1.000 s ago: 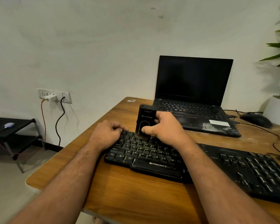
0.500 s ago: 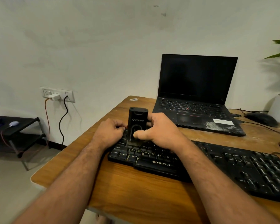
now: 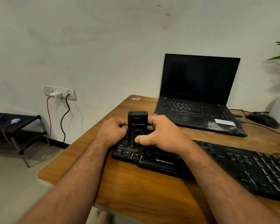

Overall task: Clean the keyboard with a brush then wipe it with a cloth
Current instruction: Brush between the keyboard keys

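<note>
Left hand (image 3: 112, 132) curled against left side of brush (image 3: 137, 129), fingers bent round its edge, heel resting on left end of keyboard (image 3: 165, 162). Brush upright, long axis vertical, bristle end down on keys just above Ctrl/Alt row. Right hand (image 3: 160, 134) on brush's right side, thumb pressed on front face, fingers wrapped behind. Both hands gripping, right one looks to be doing the steering. Rest of keyboard runs long way rightward from brush; unswept keys lie that side, so next stroke likely goes right. Cloth not in sight.
</note>
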`<state>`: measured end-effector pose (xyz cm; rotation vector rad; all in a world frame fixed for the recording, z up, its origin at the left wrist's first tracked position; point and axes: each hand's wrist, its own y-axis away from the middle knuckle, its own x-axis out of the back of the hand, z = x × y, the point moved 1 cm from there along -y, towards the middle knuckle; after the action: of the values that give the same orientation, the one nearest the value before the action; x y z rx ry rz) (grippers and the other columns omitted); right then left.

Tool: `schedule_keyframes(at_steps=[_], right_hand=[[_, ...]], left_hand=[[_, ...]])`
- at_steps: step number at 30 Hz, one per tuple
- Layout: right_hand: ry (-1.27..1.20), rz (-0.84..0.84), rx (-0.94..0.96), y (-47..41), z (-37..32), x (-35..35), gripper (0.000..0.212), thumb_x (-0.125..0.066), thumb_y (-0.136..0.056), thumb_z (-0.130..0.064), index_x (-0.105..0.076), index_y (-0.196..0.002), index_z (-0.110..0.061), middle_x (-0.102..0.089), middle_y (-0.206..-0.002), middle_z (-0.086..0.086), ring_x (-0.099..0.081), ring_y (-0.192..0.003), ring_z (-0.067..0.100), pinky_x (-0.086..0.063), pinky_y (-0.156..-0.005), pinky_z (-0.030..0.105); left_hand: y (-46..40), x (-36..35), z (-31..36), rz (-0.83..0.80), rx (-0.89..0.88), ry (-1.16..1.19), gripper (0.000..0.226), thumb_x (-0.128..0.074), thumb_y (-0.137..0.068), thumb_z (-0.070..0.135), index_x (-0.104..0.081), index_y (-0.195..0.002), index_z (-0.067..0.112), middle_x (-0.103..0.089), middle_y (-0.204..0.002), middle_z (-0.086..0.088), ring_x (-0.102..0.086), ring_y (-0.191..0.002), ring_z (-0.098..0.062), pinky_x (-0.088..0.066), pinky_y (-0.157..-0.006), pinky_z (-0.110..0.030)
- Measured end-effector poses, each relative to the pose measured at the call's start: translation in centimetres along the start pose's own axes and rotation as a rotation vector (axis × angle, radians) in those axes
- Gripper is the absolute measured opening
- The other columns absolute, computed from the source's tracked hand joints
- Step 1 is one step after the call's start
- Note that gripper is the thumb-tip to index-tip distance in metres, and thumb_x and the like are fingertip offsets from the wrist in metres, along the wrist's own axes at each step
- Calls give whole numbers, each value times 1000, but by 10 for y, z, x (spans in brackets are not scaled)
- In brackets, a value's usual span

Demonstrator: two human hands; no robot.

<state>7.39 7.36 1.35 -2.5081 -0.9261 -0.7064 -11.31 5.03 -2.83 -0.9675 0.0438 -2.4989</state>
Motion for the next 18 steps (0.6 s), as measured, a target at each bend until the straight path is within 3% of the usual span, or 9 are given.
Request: schedule_keyframes(at_steps=[2,4,9,13,18], right_hand=[[8,-20,6,5,-2,-1,35,-81,-77,-17,-71,-106,-34,-76,-95,-18,-70,-85,-5,-53,-74,12],[69,74,7,8,-2,0,37,-82,-76,-20,-71,-110,-32,-75,-95,-17,-69,-85,-4,-53,-73,14],[50,28,66,17,-5,-12,39,-82,-76,-18,-70,-111,-32,-74,-92,-17,-69,-77,-1,-56,-68,17],[91,76,78,12,-9,-17,36,-81,-78,-21,-68,-109,-34,-71,-91,-18,-66,-74,-3,-51,-61,11],[58,42,102,14,-11,-26,35,-81,-79,-20,-66,-107,-36,-70,-91,-19,-64,-80,-10,-49,-65,6]], left_hand=[[0,0,0,-8,1,-9,20,-66,-91,21,-72,-73,25,-72,-72,7,-65,-67,-7,-50,-60,-22],[-1,0,-1,-16,-1,1,16,-64,-93,22,-75,-82,27,-74,-79,8,-68,-73,-7,-54,-68,-24],[1,2,5,-4,-29,-44,34,-61,-93,17,-56,-61,27,-59,-64,11,-54,-58,-1,-38,-51,-12],[5,4,10,12,-40,-69,32,-60,-94,17,-52,-66,31,-54,-69,15,-50,-62,1,-33,-52,-12],[4,6,7,-5,-17,-64,22,-59,-91,8,-59,-70,14,-61,-72,1,-61,-73,-24,-52,-72,-33]])
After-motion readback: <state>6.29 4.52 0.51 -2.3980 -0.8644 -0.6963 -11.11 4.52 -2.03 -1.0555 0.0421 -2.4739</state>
